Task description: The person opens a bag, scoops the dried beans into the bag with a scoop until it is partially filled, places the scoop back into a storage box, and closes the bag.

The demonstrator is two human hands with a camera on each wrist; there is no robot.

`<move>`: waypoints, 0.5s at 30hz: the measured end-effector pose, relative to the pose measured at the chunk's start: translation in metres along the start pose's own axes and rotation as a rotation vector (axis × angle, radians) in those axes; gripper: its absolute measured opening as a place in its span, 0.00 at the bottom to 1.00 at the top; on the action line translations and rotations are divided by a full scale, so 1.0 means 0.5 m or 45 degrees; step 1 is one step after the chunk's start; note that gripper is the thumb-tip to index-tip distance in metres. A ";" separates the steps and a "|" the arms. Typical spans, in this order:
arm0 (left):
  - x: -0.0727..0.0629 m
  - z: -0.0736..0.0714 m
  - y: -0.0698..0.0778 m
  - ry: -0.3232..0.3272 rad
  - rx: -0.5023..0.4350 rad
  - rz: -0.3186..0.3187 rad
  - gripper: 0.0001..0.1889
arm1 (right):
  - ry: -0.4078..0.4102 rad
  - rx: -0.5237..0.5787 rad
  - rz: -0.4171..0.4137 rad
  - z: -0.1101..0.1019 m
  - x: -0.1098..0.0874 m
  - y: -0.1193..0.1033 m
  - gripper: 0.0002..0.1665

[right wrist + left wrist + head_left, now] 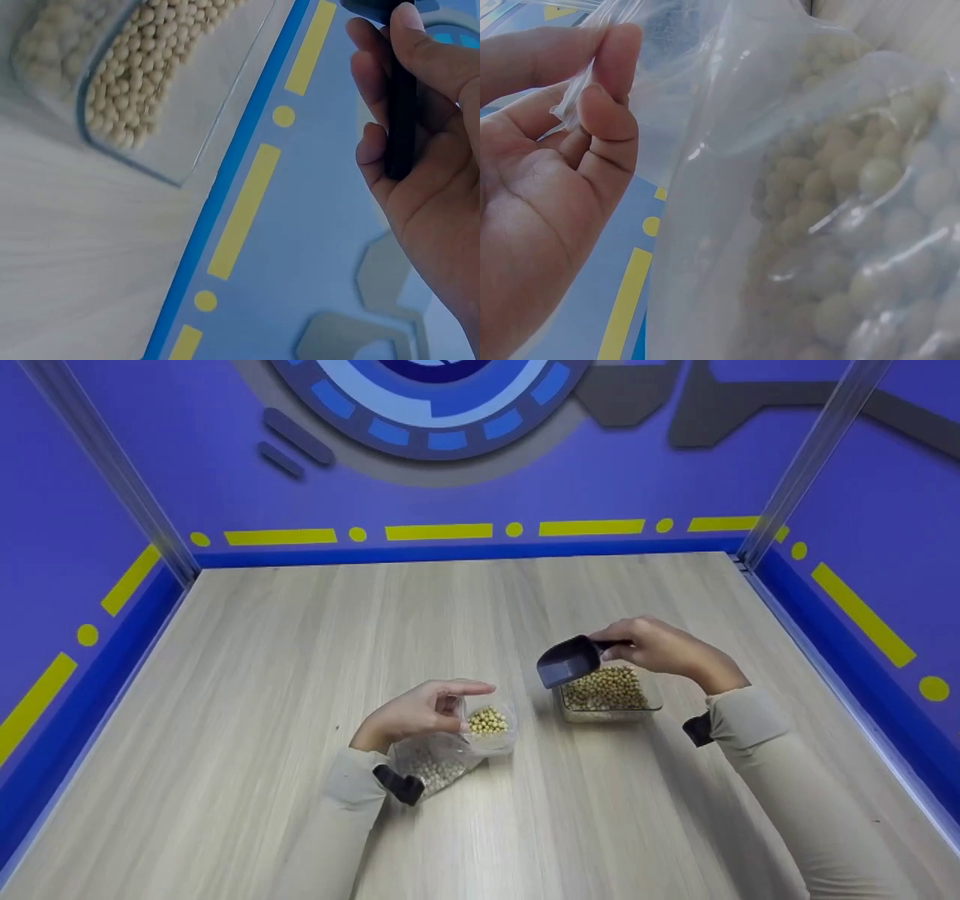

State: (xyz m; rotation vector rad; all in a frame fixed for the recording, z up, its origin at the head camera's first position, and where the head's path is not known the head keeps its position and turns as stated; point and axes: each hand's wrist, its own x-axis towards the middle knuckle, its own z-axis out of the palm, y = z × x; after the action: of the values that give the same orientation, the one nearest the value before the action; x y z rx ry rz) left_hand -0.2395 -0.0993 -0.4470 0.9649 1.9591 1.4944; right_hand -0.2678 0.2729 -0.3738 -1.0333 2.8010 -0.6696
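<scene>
My right hand grips the handle of a black scoop, tilted above the near-left part of a clear rectangular container of round, pale yellow beans. In the right wrist view the fingers wrap the scoop's dark handle. My left hand pinches the rim of a clear plastic bag, its mouth spread open toward the right. Beans show through that mouth, and more lie lower in the bag. The left wrist view has the thin film bunched between thumb and fingers, with beans behind cloudy plastic.
Bag and container stand side by side on a light wood-grain table, with a narrow strip of tabletop between them. Blue panels with yellow marks enclose the table at the back and both sides.
</scene>
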 end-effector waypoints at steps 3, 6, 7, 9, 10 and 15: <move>0.000 -0.001 -0.002 -0.007 -0.012 0.002 0.33 | 0.011 -0.014 0.034 -0.011 -0.009 0.010 0.19; 0.000 -0.001 -0.004 -0.009 -0.007 0.009 0.33 | 0.011 -0.041 0.068 -0.021 -0.019 0.019 0.18; 0.001 -0.001 -0.004 -0.009 -0.001 0.012 0.33 | 0.008 -0.050 0.078 -0.025 -0.022 0.021 0.18; 0.001 -0.001 -0.005 -0.005 0.018 0.013 0.33 | 0.005 -0.071 0.092 -0.031 -0.029 0.026 0.17; 0.001 -0.001 -0.005 -0.005 0.023 0.014 0.33 | 0.002 -0.080 0.101 -0.034 -0.033 0.029 0.17; -0.001 -0.001 -0.002 -0.005 0.031 0.016 0.32 | -0.010 -0.128 0.142 -0.046 -0.046 0.034 0.17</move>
State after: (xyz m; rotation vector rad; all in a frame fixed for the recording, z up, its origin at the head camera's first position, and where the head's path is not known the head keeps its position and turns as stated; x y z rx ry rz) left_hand -0.2399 -0.1000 -0.4476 0.9913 1.9764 1.4779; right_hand -0.2655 0.3079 -0.3621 -0.8837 2.8861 -0.5170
